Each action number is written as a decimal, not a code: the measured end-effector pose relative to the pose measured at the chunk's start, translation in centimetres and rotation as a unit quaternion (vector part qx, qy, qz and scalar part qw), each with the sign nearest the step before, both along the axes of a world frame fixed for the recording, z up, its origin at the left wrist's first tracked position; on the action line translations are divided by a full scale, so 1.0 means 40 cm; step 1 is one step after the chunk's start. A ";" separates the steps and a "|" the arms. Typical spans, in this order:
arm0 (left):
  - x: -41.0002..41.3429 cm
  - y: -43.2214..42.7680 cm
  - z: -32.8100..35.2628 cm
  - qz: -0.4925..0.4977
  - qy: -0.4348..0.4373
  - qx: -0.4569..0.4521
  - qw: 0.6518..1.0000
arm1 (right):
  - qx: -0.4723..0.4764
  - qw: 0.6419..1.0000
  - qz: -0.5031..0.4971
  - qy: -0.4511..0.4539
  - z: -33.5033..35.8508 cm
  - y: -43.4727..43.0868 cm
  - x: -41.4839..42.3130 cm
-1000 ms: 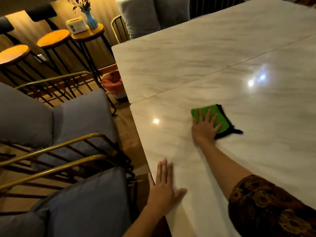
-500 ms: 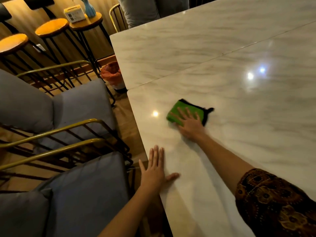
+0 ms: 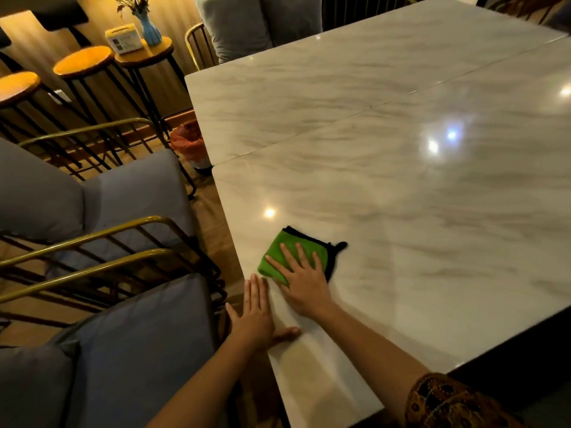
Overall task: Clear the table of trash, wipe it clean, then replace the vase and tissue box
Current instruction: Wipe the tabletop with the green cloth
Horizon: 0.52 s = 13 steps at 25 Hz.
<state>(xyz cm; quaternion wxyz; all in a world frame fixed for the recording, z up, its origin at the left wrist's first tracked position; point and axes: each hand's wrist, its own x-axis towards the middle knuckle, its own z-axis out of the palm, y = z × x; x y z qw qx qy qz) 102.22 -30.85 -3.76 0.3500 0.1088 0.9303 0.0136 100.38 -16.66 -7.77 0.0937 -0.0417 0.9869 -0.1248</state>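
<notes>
Cloth (image 3: 278,250) slid nearer; right hand (image 3: 304,288) presses it flat-fingered, left hand (image 3: 253,319) flat on table (image 3: 417,217).

The right hand (image 3: 304,288) hides part of the cloth (image 3: 278,251). The top edge crops the flowers (image 3: 129,2) in the vase (image 3: 150,29). The label on the tissue box (image 3: 123,38) is probably too small to read.

1. We see the right hand (image 3: 304,291) pressing flat, fingers straight and spread, on a folded green cloth (image 3: 278,247) near the left edge of the marble counter (image 3: 401,211).
2. The left hand (image 3: 255,316) rests flat at that edge, just beside the right hand, thumb out on the counter.
3. Far left, we find the blue vase (image 3: 150,27) and the tissue box (image 3: 123,41) side by side on a round stool (image 3: 154,53).
4. A bin (image 3: 189,143) with a red liner stands on the floor beside the counter's left edge.
</notes>
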 end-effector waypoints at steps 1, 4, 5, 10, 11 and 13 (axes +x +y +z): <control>-0.003 0.000 0.003 -0.004 -0.011 -0.007 1.000 | 0.007 1.000 0.017 0.001 0.009 0.046 -0.018; -0.018 -0.006 0.009 -0.012 -0.029 -0.012 0.999 | 0.039 0.992 -0.116 -0.001 0.031 0.268 -0.078; -0.021 -0.005 0.011 -0.016 -0.034 -0.013 0.999 | 0.058 0.982 -0.179 -0.013 0.034 0.353 -0.073; -0.019 -0.014 0.002 -0.040 -0.048 -0.014 0.998 | 0.052 0.934 -0.353 -0.003 0.002 0.488 0.117; -0.024 -0.019 0.001 -0.041 -0.049 -0.015 0.998 | 0.054 0.931 -0.361 0.019 -0.009 0.446 0.154; -0.026 -0.022 0.005 -0.055 -0.056 -0.021 0.997 | 0.055 0.935 -0.347 0.040 -0.008 0.315 0.233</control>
